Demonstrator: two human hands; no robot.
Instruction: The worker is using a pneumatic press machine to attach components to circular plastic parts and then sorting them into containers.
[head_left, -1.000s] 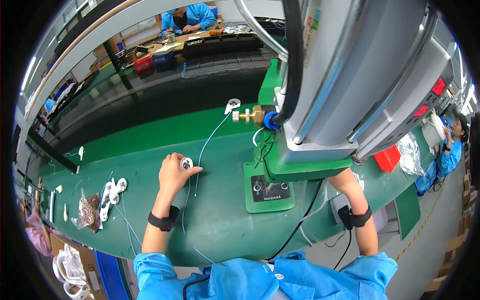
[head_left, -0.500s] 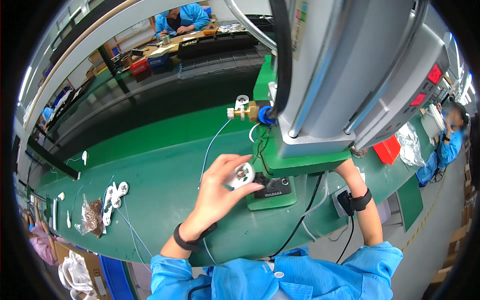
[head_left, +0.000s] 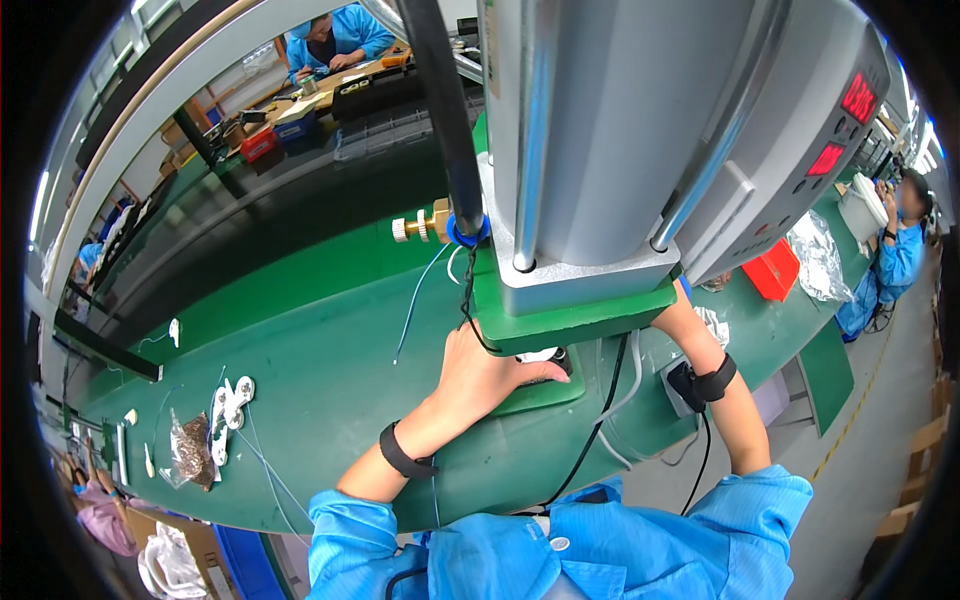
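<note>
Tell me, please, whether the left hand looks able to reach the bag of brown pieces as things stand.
Probably yes: the left hand, at the press, would mostly cross open green bench, with only low white parts and thin wires near the bag.

From my end I see two readouts lit in red, an upper display (head_left: 859, 97) and a lower display (head_left: 826, 158), both on the grey control panel (head_left: 792, 205) of the machine (head_left: 620, 130) at the upper right of the frame. The small markings farther down that panel are too tiny for me to read.
</note>
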